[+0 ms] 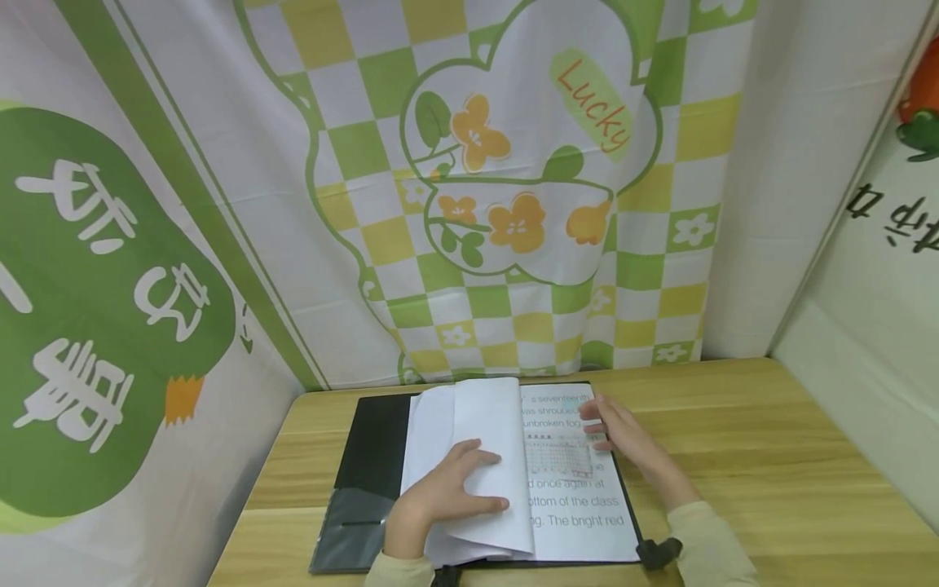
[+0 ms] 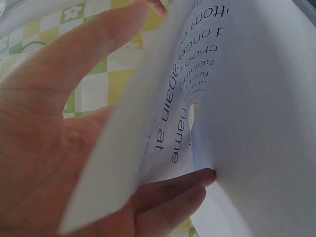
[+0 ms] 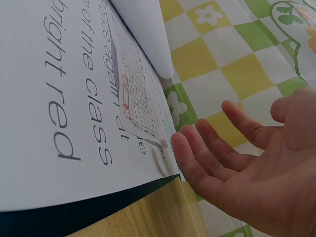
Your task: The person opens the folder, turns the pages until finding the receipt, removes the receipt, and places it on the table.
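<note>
A black folder point(image 1: 377, 432) lies spread on the table with white sheets inside. My left hand point(image 1: 447, 493) is over the left part, its fingers spread against a lifted, bending page point(image 1: 490, 424). In the left wrist view, loose sheets point(image 2: 111, 163) stand in front of the left palm, and two fingers reach past a sheet's edge. My right hand point(image 1: 619, 428) hovers at the right edge of the printed page point(image 1: 579, 542), fingers loosely bent and holding nothing. On that page lies a small slip with a grid and red marks point(image 3: 140, 98).
The folder rests on a wooden table point(image 1: 741, 456). Behind it hangs a green and yellow checked cloth point(image 1: 506, 310). A dark pocket point(image 1: 352, 526) is at the folder's lower left. Black wrist straps point(image 1: 658, 553) sit near the front edge.
</note>
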A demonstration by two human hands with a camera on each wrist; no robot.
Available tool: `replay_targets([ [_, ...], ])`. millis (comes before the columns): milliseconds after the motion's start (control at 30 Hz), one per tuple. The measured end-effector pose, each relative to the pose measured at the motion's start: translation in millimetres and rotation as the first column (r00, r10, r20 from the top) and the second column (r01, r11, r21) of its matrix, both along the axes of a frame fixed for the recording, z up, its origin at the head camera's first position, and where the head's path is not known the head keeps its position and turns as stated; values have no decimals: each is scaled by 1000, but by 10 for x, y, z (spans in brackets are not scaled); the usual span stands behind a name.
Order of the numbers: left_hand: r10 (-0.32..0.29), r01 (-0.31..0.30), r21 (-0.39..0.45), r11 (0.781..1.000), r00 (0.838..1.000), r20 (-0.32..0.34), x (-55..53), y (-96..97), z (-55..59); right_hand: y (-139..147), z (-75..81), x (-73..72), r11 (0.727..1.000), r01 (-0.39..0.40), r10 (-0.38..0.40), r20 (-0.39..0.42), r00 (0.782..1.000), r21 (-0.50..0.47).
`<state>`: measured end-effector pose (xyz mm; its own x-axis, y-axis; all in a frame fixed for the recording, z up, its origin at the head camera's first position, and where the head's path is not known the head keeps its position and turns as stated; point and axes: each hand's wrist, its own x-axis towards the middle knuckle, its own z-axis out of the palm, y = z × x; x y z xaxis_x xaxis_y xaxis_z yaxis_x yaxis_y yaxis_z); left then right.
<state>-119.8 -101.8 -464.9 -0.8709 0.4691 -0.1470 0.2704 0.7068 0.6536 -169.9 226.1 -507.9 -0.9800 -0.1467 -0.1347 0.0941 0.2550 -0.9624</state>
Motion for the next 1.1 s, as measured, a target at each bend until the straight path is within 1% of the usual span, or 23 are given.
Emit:
replay_targets([
  [100, 16, -15, -14, 1000, 999, 38, 6, -3, 6, 7, -3, 3, 1000, 4, -4, 7, 1000, 5],
  [233, 35, -31, -51, 998, 997, 74, 0, -2, 2, 9, -16, 2, 1000, 6, -6, 0, 1000, 23],
  [367, 46, -41, -71, 997, 996, 78, -6, 11, -21, 7, -37, 5, 999, 9, -9, -7, 1000, 52],
  [467, 63, -58, -72, 996, 996, 68, 5, 43, -38, 13, -48, 17, 998, 5, -5, -1, 1000, 60],
  [500, 71, -67, -80, 995, 996, 53, 13, 64, -57, 16, -50, 19, 998, 3, -3, 0, 1000, 61],
  [600, 108, -104, -100, 989, 994, 34, 34, 172, -82, 24, -54, 33, 998, -7, 6, 8, 1000, 66],
  [667, 129, -126, -126, 984, 992, 15, 55, 266, -94, 26, -55, 38, 997, -13, 12, 12, 1000, 71],
  [733, 142, -139, -158, 978, 990, 8, 73, 355, -108, 26, -55, 43, 997, -18, 17, 17, 1000, 72],
  [833, 162, -160, -199, 967, 987, -6, 106, 450, -134, 31, -57, 41, 997, -27, 25, 21, 999, 74],
  [1000, 201, -201, -212, 956, 979, -22, 144, 536, -157, 44, -67, 34, 997, -25, 23, 23, 999, 78],
  [1100, 207, -211, -218, 953, 977, -45, 169, 569, -151, 47, -67, 33, 997, -23, 20, 30, 999, 78],
])
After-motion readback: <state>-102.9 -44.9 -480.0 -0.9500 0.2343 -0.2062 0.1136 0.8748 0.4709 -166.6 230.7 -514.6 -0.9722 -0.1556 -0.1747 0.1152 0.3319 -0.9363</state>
